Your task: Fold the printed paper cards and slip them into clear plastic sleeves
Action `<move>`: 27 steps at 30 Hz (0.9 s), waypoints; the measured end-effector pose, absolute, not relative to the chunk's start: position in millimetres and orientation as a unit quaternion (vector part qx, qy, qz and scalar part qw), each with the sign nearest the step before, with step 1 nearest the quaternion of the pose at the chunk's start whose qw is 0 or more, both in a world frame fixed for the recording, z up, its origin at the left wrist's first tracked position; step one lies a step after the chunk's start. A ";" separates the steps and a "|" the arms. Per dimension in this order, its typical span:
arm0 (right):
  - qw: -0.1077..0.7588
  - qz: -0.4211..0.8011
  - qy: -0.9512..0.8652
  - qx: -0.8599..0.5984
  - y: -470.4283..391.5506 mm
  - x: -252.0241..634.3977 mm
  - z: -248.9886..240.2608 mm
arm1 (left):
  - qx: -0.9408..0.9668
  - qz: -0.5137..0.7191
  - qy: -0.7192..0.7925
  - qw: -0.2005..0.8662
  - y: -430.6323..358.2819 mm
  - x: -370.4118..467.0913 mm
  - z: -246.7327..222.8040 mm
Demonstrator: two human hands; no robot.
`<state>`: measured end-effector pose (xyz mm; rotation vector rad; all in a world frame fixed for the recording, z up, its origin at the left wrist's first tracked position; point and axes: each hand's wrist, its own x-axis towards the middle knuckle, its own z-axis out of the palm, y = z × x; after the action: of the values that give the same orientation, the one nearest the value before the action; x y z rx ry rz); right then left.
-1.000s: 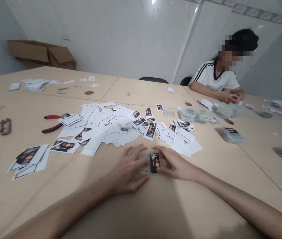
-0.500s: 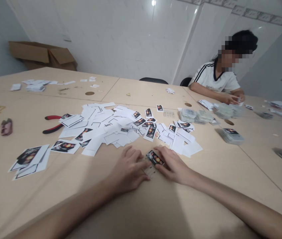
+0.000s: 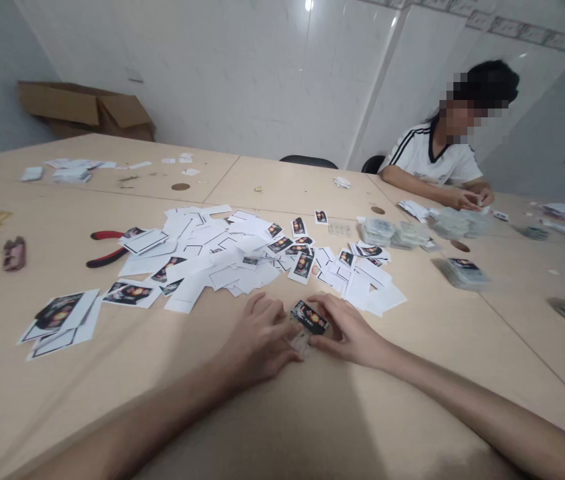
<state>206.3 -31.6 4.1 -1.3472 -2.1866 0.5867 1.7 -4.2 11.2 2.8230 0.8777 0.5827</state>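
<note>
A small clear case (image 3: 300, 343) is just above the table (image 3: 412, 353) or resting on it, at the low middle of the view, between the person's two hands. A dark printed card (image 3: 308, 317) covers its far part; the view is too blurred to tell whether it lies inside or on top. The left hand (image 3: 262, 337), at nine o'clock, has its grip on the case, thumb at the near corner and forefinger higher up. The right hand (image 3: 350, 333), at three o'clock, grasps the other side between thumb and curled fingers.

Taking the case as the clock's centre, a loose heap of paper cards (image 3: 227, 257) spreads at eleven o'clock, with a smaller pile (image 3: 355, 277) near at one. A few overlapping cards (image 3: 65, 321) lie at nine. Red-handled pliers (image 3: 107, 259) rest at ten, touching the heap. Stacks of clear cases (image 3: 377, 231) stand farther off at one o'clock, and another stack (image 3: 464, 273) at two. Beyond, at one, sits a co-worker in a white shirt (image 3: 435, 157).
</note>
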 end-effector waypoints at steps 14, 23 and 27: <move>0.250 0.212 -0.808 -0.490 -35.4 203.7 6.1 | 0.935 0.213 0.274 0.070 -2.9 2.2 7.2; 0.311 0.237 -0.757 -0.524 -25.1 210.3 -2.4 | 0.961 0.165 0.186 0.123 -7.2 -2.3 15.5; 0.336 0.238 -0.737 -0.536 -24.0 209.2 -4.4 | 0.966 0.139 0.139 0.166 -12.3 -0.8 19.2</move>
<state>209.2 -24.0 -4.4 -1.3964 -1.9223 0.6209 -0.8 -12.3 19.2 2.7509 0.3971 0.3947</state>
